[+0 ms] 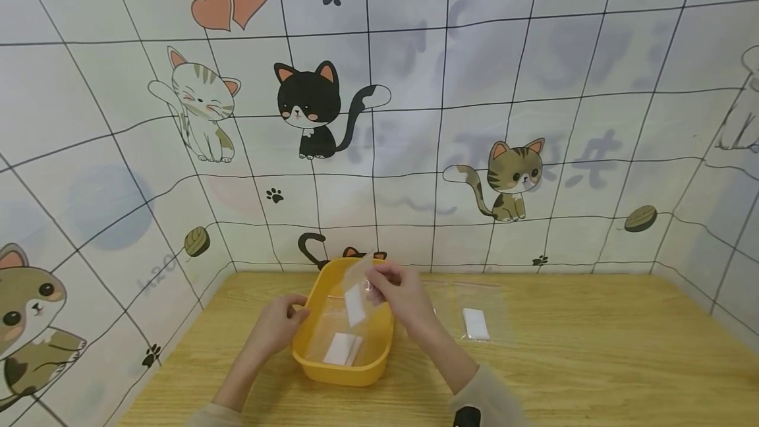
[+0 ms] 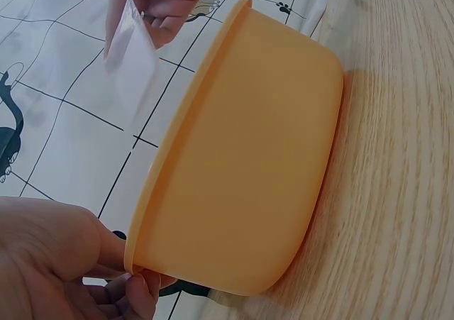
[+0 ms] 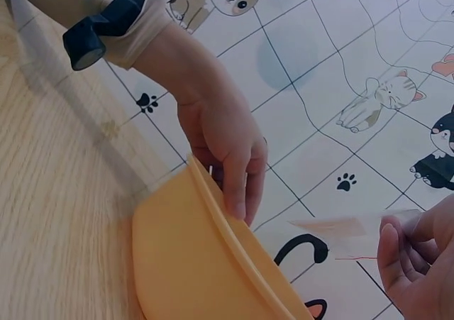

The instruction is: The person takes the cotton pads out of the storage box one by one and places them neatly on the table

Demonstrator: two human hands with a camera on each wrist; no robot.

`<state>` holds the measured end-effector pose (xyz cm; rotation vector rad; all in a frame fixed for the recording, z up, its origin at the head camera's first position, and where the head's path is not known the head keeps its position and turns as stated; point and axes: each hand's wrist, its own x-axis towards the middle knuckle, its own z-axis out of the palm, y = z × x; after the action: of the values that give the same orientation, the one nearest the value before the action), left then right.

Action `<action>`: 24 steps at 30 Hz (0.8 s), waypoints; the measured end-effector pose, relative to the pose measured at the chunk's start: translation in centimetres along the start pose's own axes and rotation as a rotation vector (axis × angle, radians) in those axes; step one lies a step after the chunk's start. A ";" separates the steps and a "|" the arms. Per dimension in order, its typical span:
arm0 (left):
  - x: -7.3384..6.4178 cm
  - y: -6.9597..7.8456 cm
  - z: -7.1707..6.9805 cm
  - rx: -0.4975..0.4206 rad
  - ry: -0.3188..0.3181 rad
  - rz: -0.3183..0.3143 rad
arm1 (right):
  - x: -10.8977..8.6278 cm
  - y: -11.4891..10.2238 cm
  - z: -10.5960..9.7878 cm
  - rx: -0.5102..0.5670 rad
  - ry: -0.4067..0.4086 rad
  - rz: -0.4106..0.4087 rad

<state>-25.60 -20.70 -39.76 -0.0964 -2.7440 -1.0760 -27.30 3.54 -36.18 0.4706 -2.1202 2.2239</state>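
A yellow plastic basin (image 1: 344, 375) stands on the wooden table, with clear zip bags holding white rectangular pieces (image 1: 340, 349) inside it. My left hand (image 1: 277, 325) grips the basin's left rim, thumb on one side and fingers on the other, as the left wrist view (image 2: 85, 263) also shows. Above the basin, my right hand (image 1: 398, 295) pinches a clear zip bag (image 1: 356, 305) by its edge; a white flat piece lies within that bag. In the right wrist view the right hand (image 3: 418, 263) holds the bag beyond the basin rim.
To the right of the basin, more clear zip bags lie on the wooden table (image 1: 593, 348), one with a white piece (image 1: 476, 324) in it. A cat-print sheet (image 1: 409, 150) hangs behind and along both sides of the table.
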 end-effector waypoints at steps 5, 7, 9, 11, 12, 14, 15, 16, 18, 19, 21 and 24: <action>0.1 0.1 0.1 0.007 0.005 0.004 | 0.1 0.0 -1.3 -0.009 0.026 -0.009; 0.1 0.1 0.2 0.011 0.006 0.003 | 0.0 -0.1 -1.7 -0.018 0.027 -0.020; 0.1 0.2 0.2 0.011 0.003 0.001 | 0.0 -0.1 -2.1 -0.031 0.029 -0.033; 0.1 0.2 0.2 0.011 0.001 -0.004 | -0.1 -0.3 -2.5 -0.042 0.030 -0.043; 0.0 0.3 0.2 0.010 0.000 -0.004 | -0.2 -0.4 -2.6 -0.050 0.034 -0.050; 0.0 0.3 0.2 0.008 -0.002 -0.004 | -0.3 -0.6 -3.0 -0.059 0.043 -0.060; 0.0 0.4 0.2 0.007 -0.001 -0.004 | -0.4 -0.7 -3.1 -0.057 0.047 -0.061; 0.0 0.3 0.2 0.006 0.000 -0.005 | -0.4 -0.8 -3.3 -0.056 0.051 -0.063; 0.0 0.3 0.1 0.005 0.003 -0.007 | -0.3 -0.9 -3.6 -0.050 0.061 -0.057; 0.0 0.3 0.1 0.005 0.004 -0.010 | -0.3 -0.9 -3.9 -0.045 0.067 -0.051; -0.1 0.2 0.1 0.010 0.004 -0.016 | -0.1 -0.8 -4.4 -0.041 0.077 -0.032; -0.1 0.2 0.1 0.019 -0.001 -0.020 | 0.1 -0.7 -5.4 -0.049 0.094 -0.004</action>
<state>-25.52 -20.49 -39.66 -0.0665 -2.7610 -1.0545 -28.24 8.85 -35.66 0.3599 -2.1195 2.1417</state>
